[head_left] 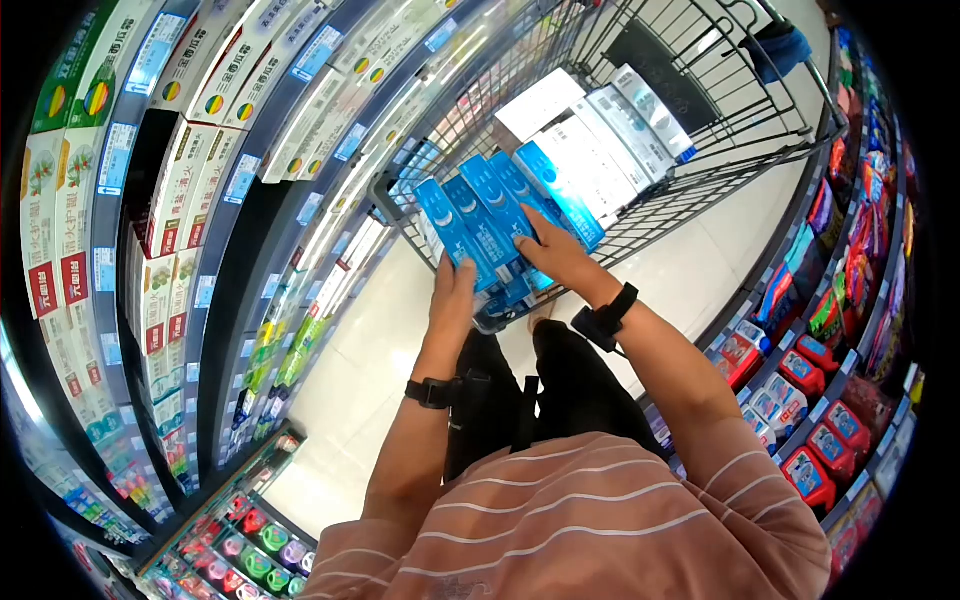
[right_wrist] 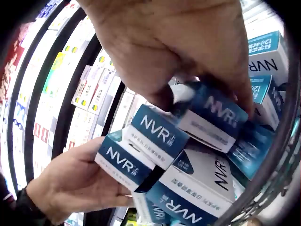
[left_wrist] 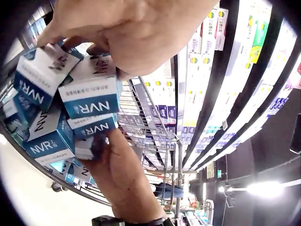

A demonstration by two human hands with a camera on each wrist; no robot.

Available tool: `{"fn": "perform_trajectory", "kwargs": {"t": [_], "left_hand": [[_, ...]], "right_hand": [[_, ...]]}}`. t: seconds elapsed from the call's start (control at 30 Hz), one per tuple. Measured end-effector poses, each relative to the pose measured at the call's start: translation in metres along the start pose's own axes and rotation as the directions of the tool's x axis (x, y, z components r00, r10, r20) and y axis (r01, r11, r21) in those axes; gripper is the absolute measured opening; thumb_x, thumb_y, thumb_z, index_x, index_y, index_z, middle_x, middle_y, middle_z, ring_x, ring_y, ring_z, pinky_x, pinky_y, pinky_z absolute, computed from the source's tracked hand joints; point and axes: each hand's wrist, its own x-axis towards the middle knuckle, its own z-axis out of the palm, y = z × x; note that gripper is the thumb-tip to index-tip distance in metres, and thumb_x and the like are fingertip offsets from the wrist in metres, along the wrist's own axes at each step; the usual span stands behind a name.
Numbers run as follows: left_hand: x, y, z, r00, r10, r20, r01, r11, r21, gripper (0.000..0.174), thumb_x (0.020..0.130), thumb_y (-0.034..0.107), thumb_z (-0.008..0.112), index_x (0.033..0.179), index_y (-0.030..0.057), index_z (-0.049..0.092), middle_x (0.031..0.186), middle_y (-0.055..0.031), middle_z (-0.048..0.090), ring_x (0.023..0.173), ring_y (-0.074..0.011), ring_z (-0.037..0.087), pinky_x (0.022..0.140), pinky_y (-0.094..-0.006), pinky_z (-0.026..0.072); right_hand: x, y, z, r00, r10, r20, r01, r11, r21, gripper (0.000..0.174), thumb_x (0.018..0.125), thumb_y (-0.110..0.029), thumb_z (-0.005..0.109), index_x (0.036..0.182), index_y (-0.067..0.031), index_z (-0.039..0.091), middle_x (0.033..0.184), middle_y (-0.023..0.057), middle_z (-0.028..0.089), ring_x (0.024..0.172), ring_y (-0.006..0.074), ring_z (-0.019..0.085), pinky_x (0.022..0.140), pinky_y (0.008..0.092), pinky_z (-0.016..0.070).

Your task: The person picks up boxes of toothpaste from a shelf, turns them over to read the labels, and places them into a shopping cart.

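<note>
Several long blue-and-white toothpaste boxes (head_left: 487, 215) marked NVR stand side by side in the near end of a wire shopping cart (head_left: 690, 190). My left hand (head_left: 450, 305) is at the left side of the row. In the right wrist view it grips the outer toothpaste boxes (right_wrist: 124, 160), palm along their side. From above, my right hand (right_wrist: 174, 42) pinches another toothpaste box (right_wrist: 214, 115) between thumb and fingers. More NVR boxes (left_wrist: 49, 139) lie below and around the hands, some tilted. Fingers hide parts of the held boxes.
White cartons (head_left: 600, 150) lie farther inside the cart. Tall shelves of boxed goods (head_left: 185, 190) run close along the left. On the right, shelves hold bagged goods (head_left: 860, 230) and red bottles (head_left: 808, 475). Pale floor tiles (head_left: 350, 400) show beneath.
</note>
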Motion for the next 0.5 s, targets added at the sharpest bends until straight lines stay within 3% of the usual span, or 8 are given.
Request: {"fn": "perform_trajectory", "kwargs": {"t": [0.03, 0.07, 0.1, 0.13, 0.23, 0.27, 0.37, 0.5], "left_hand": [[0.003, -0.008, 0.004, 0.999, -0.025, -0.030, 0.027, 0.997, 0.070, 0.061, 0.104, 0.032, 0.050, 0.153, -0.0002, 0.033, 0.147, -0.0168, 0.048, 0.135, -0.0252, 0.046, 0.114, -0.0358, 0.0332], [0.007, -0.018, 0.007, 0.997, -0.049, -0.062, 0.057, 0.989, 0.139, 0.059, 0.104, 0.029, 0.050, 0.152, 0.0005, 0.034, 0.146, -0.0166, 0.049, 0.134, -0.0251, 0.046, 0.113, -0.0358, 0.0342], [0.011, -0.028, 0.010, 0.993, -0.071, -0.098, 0.090, 0.975, 0.205, 0.057, 0.103, 0.026, 0.051, 0.152, 0.0012, 0.035, 0.144, -0.0164, 0.050, 0.133, -0.0250, 0.047, 0.113, -0.0359, 0.0353], [0.016, -0.040, 0.010, 0.996, -0.014, -0.085, 0.034, 0.970, 0.242, 0.051, 0.100, 0.017, 0.052, 0.147, 0.0013, 0.039, 0.141, -0.0168, 0.052, 0.129, -0.0271, 0.051, 0.110, -0.0381, 0.0384], [0.023, -0.072, 0.009, 0.994, 0.104, -0.015, -0.087, 0.896, 0.436, 0.074, 0.092, 0.025, 0.052, 0.152, -0.0100, 0.026, 0.128, -0.0334, 0.059, 0.119, -0.0476, 0.057, 0.102, -0.0477, 0.0448], [0.018, -0.067, 0.009, 0.994, 0.110, -0.015, -0.089, 0.873, 0.480, 0.067, 0.088, 0.019, 0.051, 0.142, -0.0165, 0.034, 0.124, -0.0381, 0.058, 0.115, -0.0502, 0.058, 0.100, -0.0503, 0.0454], [0.028, -0.096, 0.006, 0.974, 0.221, -0.052, -0.150, 0.800, 0.581, 0.062, 0.086, 0.015, 0.053, 0.134, -0.0216, 0.038, 0.121, -0.0403, 0.059, 0.111, -0.0506, 0.060, 0.098, -0.0496, 0.0473], [0.019, -0.033, 0.013, 0.998, -0.045, 0.034, 0.029, 0.933, 0.358, 0.089, 0.089, 0.040, 0.064, 0.140, -0.0239, 0.029, 0.119, -0.0341, 0.063, 0.112, -0.0422, 0.064, 0.099, -0.0442, 0.0478]], "right_hand": [[0.001, 0.006, 0.004, 0.999, -0.038, -0.023, 0.035, 0.994, -0.104, 0.068, 0.096, -0.030, 0.059, 0.150, 0.0037, 0.037, 0.135, 0.0325, 0.057, 0.121, 0.0454, 0.058, 0.104, 0.0449, 0.0454], [0.002, 0.013, 0.014, 0.982, -0.151, -0.116, 0.111, 0.949, -0.295, 0.064, 0.095, -0.027, 0.062, 0.146, 0.0050, 0.041, 0.117, 0.0348, 0.062, 0.105, 0.0507, 0.062, 0.091, 0.0504, 0.0509], [-0.003, 0.021, 0.016, 0.983, -0.132, -0.131, 0.085, 0.944, -0.317, 0.066, 0.094, -0.029, 0.064, 0.146, 0.0050, 0.040, 0.115, 0.0343, 0.063, 0.104, 0.0502, 0.062, 0.089, 0.0505, 0.0516], [-0.012, 0.008, 0.015, 0.983, -0.114, -0.144, 0.059, 0.939, -0.340, 0.068, 0.094, -0.030, 0.065, 0.146, 0.0050, 0.039, 0.112, 0.0339, 0.063, 0.102, 0.0497, 0.063, 0.087, 0.0506, 0.0522], [-0.029, 0.004, 0.017, 0.981, -0.116, -0.152, 0.039, 0.900, -0.434, 0.075, 0.091, -0.033, 0.069, 0.146, 0.0049, 0.037, 0.108, 0.0332, 0.063, 0.098, 0.0489, 0.064, 0.083, 0.0513, 0.0536], [-0.029, 0.007, 0.017, 0.980, -0.130, -0.153, 0.044, 0.882, -0.469, 0.077, 0.090, -0.034, 0.070, 0.147, 0.0048, 0.036, 0.107, 0.0330, 0.063, 0.097, 0.0487, 0.064, 0.082, 0.0516, 0.0539], [-0.032, 0.012, 0.022, 0.987, -0.071, -0.144, -0.013, 0.861, -0.508, 0.082, 0.087, -0.038, 0.074, 0.146, 0.0057, 0.035, 0.107, 0.0322, 0.063, 0.097, 0.0484, 0.064, 0.081, 0.0522, 0.0542], [-0.022, 0.008, 0.027, 0.996, 0.033, -0.083, -0.076, 0.797, -0.599, 0.099, 0.081, -0.044, 0.079, 0.146, 0.0111, 0.029, 0.111, 0.0325, 0.063, 0.104, 0.0480, 0.064, 0.084, 0.0505, 0.0553]]}}
